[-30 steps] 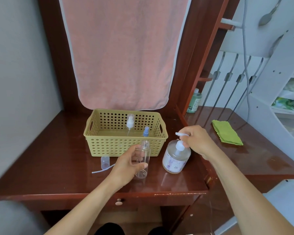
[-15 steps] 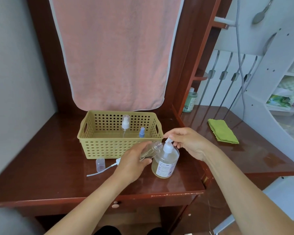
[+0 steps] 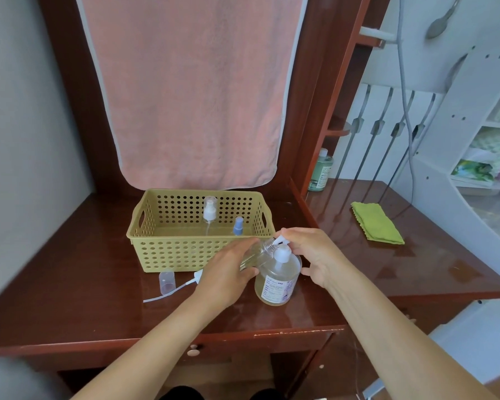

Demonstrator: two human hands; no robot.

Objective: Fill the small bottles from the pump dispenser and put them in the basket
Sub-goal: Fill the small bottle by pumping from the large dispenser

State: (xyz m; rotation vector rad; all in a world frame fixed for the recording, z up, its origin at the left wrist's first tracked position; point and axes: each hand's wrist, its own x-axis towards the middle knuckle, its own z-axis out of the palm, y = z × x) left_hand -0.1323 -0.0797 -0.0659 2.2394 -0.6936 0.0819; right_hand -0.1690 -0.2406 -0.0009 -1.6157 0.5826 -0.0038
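My left hand (image 3: 227, 272) grips a small clear bottle (image 3: 257, 254), tilted so its threaded open neck sits right under the spout of the pump dispenser (image 3: 277, 277). That dispenser is a round clear bottle of yellowish liquid with a white pump head. My right hand (image 3: 312, 252) rests on the pump head, fingers curled over it. Behind them stands the yellow perforated basket (image 3: 162, 255); inside it are a white-capped spray bottle (image 3: 209, 212) and a blue-capped one (image 3: 238, 225). A clear cap (image 3: 167, 282) and a white sprayer tube (image 3: 173, 290) lie on the desk to the left.
The brown desk (image 3: 70, 284) ends at a chipped front edge near me. A pink towel (image 3: 191, 90) hangs behind the basket. On the adjoining right surface lie a green cloth (image 3: 377, 223) and a green bottle (image 3: 320, 170). White shelving stands at the far right.
My left hand lifted the small bottle off the desk and tilted its neck to the pump spout. My right hand settled over the pump head.
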